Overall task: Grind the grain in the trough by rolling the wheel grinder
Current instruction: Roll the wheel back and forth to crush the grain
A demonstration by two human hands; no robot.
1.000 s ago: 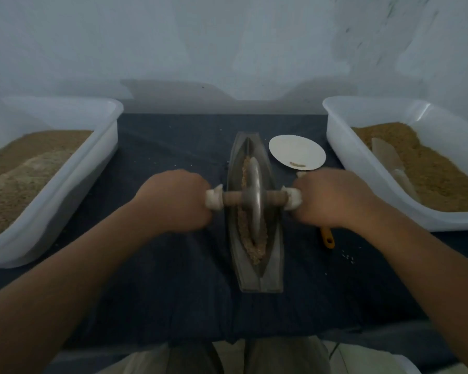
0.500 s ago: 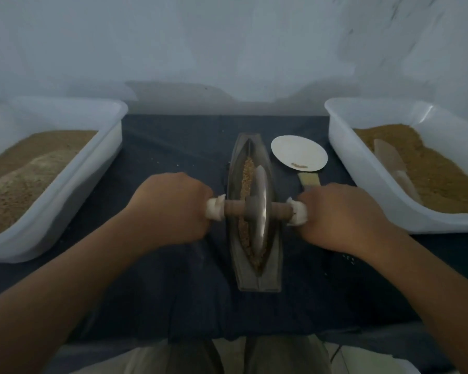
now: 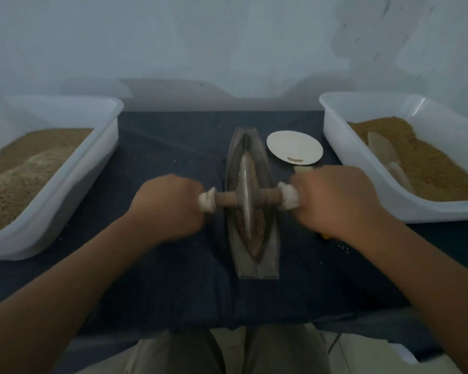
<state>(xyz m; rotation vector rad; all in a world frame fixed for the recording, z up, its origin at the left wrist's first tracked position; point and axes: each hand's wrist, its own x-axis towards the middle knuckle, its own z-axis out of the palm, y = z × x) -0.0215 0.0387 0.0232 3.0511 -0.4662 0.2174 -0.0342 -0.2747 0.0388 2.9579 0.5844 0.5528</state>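
The wheel grinder stands on edge in the trough, its metal disc running lengthwise down the channel and its wooden axle crossing the trough from side to side. The left hand is closed in a fist around the left end of the axle, and the right hand is closed in a fist around the right end; the fingers of both are curled under and out of sight, so only the backs of the hands and knuckles show. A white wrapping sticks out of each fist, between the hand and the bare brown wood next to the disc. The disc sits about midway along the trough, with the hands level with it on either side and clear of the trough walls.

Grain lies in the bottom of the trough, visible beyond the disc and nearer the person than it (a brown, crumbly strip tapering to the near tip). The trough rests on a dark cloth that covers the table.

Counted: one grinder, one trough, two hands. Two white tubs, the left tub and the right tub, each hold brown meal; a pale scoop lies in the right one. One small white plate sits just right of the trough's far end, with a small brown scrap on it
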